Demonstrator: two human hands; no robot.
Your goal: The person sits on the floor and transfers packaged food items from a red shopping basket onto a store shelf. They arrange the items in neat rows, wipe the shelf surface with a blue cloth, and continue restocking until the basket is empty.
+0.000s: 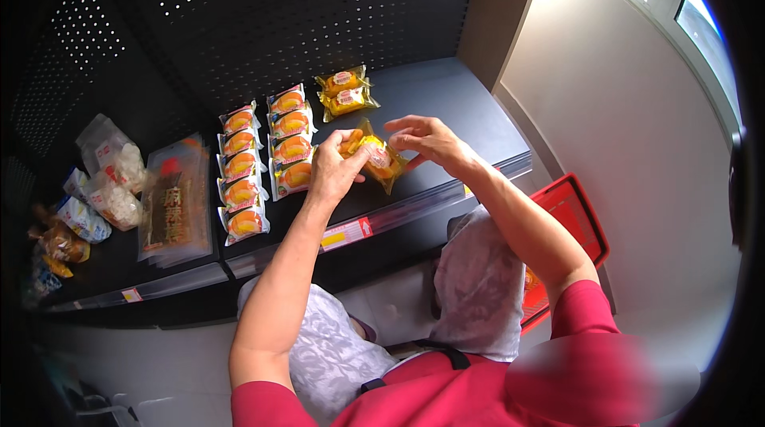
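My left hand (pixel 339 165) grips a yellow-wrapped packaged cake (pixel 380 159) above the black metal shelf (pixel 442 98). My right hand (pixel 429 143) is just right of it, fingers apart and curved, holding nothing that I can see; whether a fingertip touches the wrapper I cannot tell. Behind my hands lie two similar yellow packs (pixel 346 92), one in front of the other. To the left, white-and-orange packaged cakes stand in two rows, the nearer one (pixel 293 152) beside my left hand and the farther one (pixel 242 170) beyond it.
Flat clear packs of a brown snack (pixel 173 200) lie farther left, beside bags of white food (pixel 116 206) and other small bags. Price strips (pixel 346 234) line the shelf's front edge. A perforated black panel (pixel 382 14) rises behind. A red basket (pixel 577 217) stands on the floor at the right, near the wall.
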